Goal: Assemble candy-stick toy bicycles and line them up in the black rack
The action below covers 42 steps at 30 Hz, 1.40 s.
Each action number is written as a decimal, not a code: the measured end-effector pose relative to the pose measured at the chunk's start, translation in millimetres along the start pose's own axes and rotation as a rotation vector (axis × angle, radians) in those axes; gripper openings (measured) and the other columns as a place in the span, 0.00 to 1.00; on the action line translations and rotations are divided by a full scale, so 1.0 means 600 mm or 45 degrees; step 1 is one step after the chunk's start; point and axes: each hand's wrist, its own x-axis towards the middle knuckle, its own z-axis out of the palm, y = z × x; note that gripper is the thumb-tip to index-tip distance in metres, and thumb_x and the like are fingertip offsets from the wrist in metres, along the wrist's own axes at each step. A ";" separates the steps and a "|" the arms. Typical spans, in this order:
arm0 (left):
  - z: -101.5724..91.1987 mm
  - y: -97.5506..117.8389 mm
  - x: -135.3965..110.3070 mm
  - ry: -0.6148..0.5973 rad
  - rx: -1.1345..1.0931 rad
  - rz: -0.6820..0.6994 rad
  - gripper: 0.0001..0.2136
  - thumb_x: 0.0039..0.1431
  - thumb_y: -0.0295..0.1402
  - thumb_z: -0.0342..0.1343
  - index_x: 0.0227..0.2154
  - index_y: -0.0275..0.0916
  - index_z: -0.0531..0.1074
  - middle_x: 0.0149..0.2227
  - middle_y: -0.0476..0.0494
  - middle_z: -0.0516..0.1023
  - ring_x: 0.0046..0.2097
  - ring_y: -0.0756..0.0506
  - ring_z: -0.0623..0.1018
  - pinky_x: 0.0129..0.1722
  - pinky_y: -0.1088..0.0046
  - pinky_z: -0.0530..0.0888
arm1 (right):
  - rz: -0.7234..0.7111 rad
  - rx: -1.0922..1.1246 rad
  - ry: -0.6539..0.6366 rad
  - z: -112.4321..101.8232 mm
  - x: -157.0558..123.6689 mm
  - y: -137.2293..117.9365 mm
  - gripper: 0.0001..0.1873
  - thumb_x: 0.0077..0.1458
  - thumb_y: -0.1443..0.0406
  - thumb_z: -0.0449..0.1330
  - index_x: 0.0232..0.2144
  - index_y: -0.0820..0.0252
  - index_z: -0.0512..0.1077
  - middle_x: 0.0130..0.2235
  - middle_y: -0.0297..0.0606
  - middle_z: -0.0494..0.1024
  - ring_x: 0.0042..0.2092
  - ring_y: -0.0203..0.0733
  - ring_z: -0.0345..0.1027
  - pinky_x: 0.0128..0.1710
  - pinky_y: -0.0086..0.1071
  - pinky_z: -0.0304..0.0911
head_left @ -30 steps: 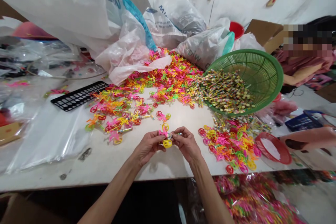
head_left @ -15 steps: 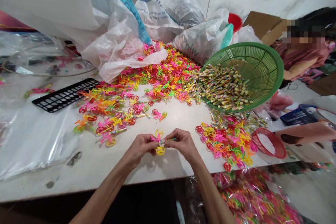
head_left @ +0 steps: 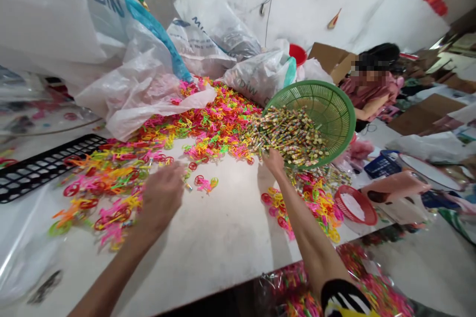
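My left hand [head_left: 161, 195] is blurred by motion and hovers over the table beside a heap of small coloured plastic bicycle toys [head_left: 107, 193]; its fingers cannot be made out. My right hand [head_left: 273, 161] reaches out to the striped candy sticks [head_left: 293, 133] spilling from a tilted green basket [head_left: 345, 109]. Its fingertips are down among the sticks and hidden. A single pink and green toy [head_left: 205, 183] lies on the white table [head_left: 223, 237] between my hands.
A big heap of neon plastic parts [head_left: 215, 124] lies at the back, another heap [head_left: 316, 203] by my right arm. Plastic bags [head_left: 141, 84], a black grid tray [head_left: 40, 166], a small red basket [head_left: 355, 205] and a seated person [head_left: 372, 91] surround the table.
Both hands held a pink and yellow toy together at the table's front. Now they are apart: the left has swung toward the left heap, the right has reached to the candy sticks.
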 end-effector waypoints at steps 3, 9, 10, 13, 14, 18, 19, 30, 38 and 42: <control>0.061 0.046 0.037 -0.380 -0.037 0.214 0.20 0.52 0.19 0.43 0.47 0.40 0.66 0.53 0.39 0.68 0.55 0.38 0.64 0.53 0.56 0.58 | 0.011 -0.041 -0.039 0.011 0.019 -0.005 0.14 0.49 0.63 0.57 0.38 0.65 0.71 0.40 0.50 0.75 0.43 0.50 0.68 0.37 0.34 0.59; 0.105 0.065 0.027 -0.430 -0.087 0.138 0.15 0.53 0.20 0.43 0.38 0.39 0.70 0.38 0.39 0.74 0.43 0.40 0.72 0.44 0.63 0.63 | -0.018 -0.053 -0.051 0.026 -0.071 0.021 0.12 0.51 0.61 0.54 0.32 0.63 0.72 0.34 0.44 0.76 0.38 0.45 0.68 0.34 0.31 0.57; 0.102 0.062 0.017 -0.424 -0.094 0.102 0.15 0.54 0.21 0.42 0.40 0.38 0.69 0.38 0.39 0.74 0.43 0.41 0.72 0.44 0.64 0.63 | -0.059 -0.015 -0.033 0.027 -0.098 0.027 0.13 0.53 0.60 0.52 0.33 0.63 0.72 0.34 0.43 0.75 0.37 0.43 0.68 0.34 0.30 0.57; 0.092 0.057 -0.014 -0.397 -0.106 -0.015 0.16 0.58 0.25 0.41 0.48 0.38 0.64 0.40 0.40 0.73 0.43 0.43 0.71 0.42 0.68 0.64 | -0.192 0.261 0.051 0.027 -0.192 0.031 0.18 0.55 0.57 0.50 0.40 0.63 0.70 0.30 0.39 0.74 0.32 0.40 0.66 0.33 0.30 0.57; 0.088 0.057 -0.023 -0.382 -0.101 -0.048 0.17 0.59 0.27 0.42 0.51 0.37 0.62 0.41 0.40 0.72 0.45 0.42 0.71 0.43 0.67 0.64 | -0.217 0.375 0.075 0.027 -0.222 0.027 0.19 0.54 0.57 0.51 0.43 0.63 0.69 0.28 0.38 0.74 0.29 0.39 0.65 0.31 0.29 0.57; 0.086 0.062 -0.038 -0.369 -0.065 -0.106 0.13 0.56 0.32 0.48 0.45 0.37 0.67 0.42 0.38 0.72 0.48 0.39 0.68 0.47 0.63 0.62 | -0.198 0.744 0.009 0.035 -0.308 -0.005 0.18 0.52 0.57 0.54 0.42 0.61 0.69 0.24 0.33 0.70 0.24 0.35 0.61 0.26 0.28 0.56; 0.087 0.063 -0.038 -0.380 -0.066 -0.113 0.11 0.55 0.32 0.50 0.41 0.37 0.69 0.39 0.39 0.73 0.46 0.39 0.70 0.45 0.64 0.64 | -0.186 0.837 -0.072 0.040 -0.318 -0.013 0.17 0.52 0.56 0.55 0.39 0.61 0.71 0.23 0.32 0.69 0.24 0.35 0.60 0.25 0.28 0.55; 0.073 0.091 -0.101 -0.281 -0.131 -0.078 0.15 0.58 0.29 0.44 0.47 0.36 0.66 0.51 0.36 0.68 0.54 0.38 0.64 0.53 0.59 0.58 | -0.195 0.946 -0.218 0.085 -0.336 -0.041 0.11 0.52 0.61 0.55 0.30 0.62 0.74 0.26 0.35 0.73 0.27 0.35 0.63 0.27 0.27 0.58; 0.066 0.070 -0.085 -0.259 -0.430 -0.287 0.07 0.51 0.29 0.48 0.31 0.37 0.69 0.34 0.39 0.74 0.37 0.41 0.73 0.37 0.66 0.68 | -0.358 0.602 0.092 0.050 -0.426 0.034 0.13 0.58 0.64 0.50 0.41 0.61 0.71 0.32 0.38 0.71 0.33 0.36 0.65 0.34 0.28 0.60; 0.062 0.081 -0.087 -0.406 -1.373 -0.853 0.05 0.44 0.31 0.55 0.26 0.36 0.70 0.25 0.46 0.73 0.28 0.46 0.73 0.31 0.70 0.71 | -0.343 0.490 0.165 0.039 -0.383 0.087 0.12 0.56 0.64 0.51 0.39 0.60 0.73 0.33 0.40 0.73 0.34 0.38 0.66 0.36 0.30 0.60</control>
